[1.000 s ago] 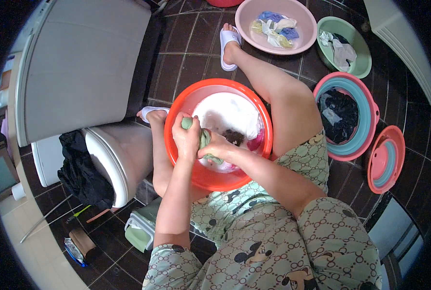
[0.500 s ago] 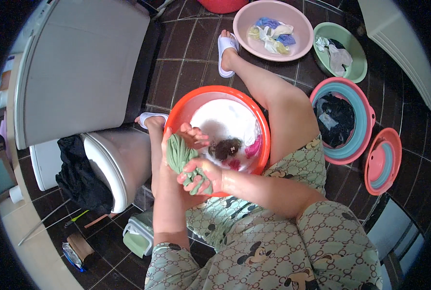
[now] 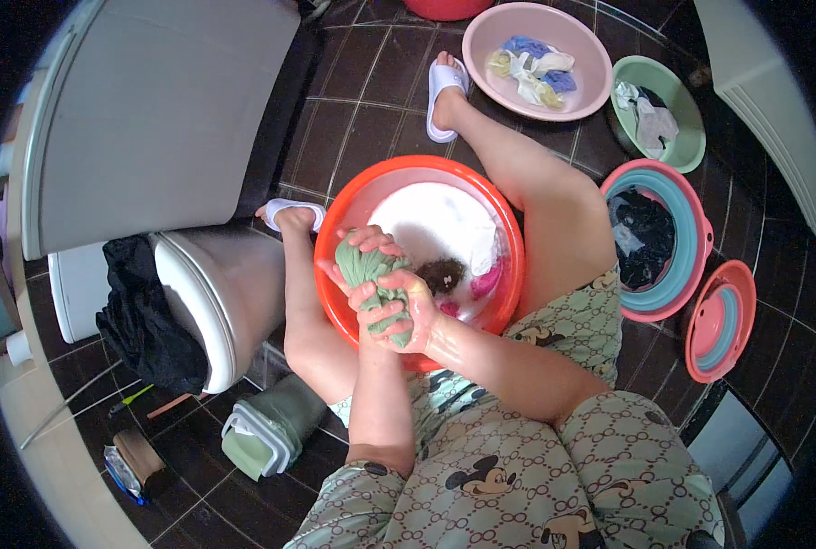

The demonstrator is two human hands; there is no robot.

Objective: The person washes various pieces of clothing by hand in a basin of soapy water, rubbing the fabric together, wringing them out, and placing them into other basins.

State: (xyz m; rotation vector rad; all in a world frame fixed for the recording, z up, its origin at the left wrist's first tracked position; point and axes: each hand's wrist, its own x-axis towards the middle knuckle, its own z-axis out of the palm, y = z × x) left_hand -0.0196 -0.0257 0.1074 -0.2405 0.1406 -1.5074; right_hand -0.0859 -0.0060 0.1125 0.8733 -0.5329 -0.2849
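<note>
A bunched, wet green cloth (image 3: 362, 263) is gripped between both hands above the near left part of an orange-red basin (image 3: 417, 163). My left hand (image 3: 378, 240) is closed round its upper end, with fingers curled over the top. My right hand (image 3: 415, 311) wraps its lower end, and the two hands nearly meet. Inside the basin, white suds (image 3: 431, 215) cover much of the water. A dark brown bunched item (image 3: 443, 274) and a bright pink cloth (image 3: 487, 279) show at the suds' near right side.
At far right stand a pink basin (image 3: 476, 78), a green basin (image 3: 691, 128) and a pink-and-blue basin (image 3: 691, 284), each holding laundry. A smaller pink basin (image 3: 721, 334) is nearby. Leftward are a toilet (image 3: 188, 311), black fabric (image 3: 142, 316) and a grey-green bin (image 3: 261, 439).
My left hand has closed over the green cloth, where its fingers were spread before. Both hands have drawn together, and the cloth is bunched more compactly. The whole view has shifted slightly.
</note>
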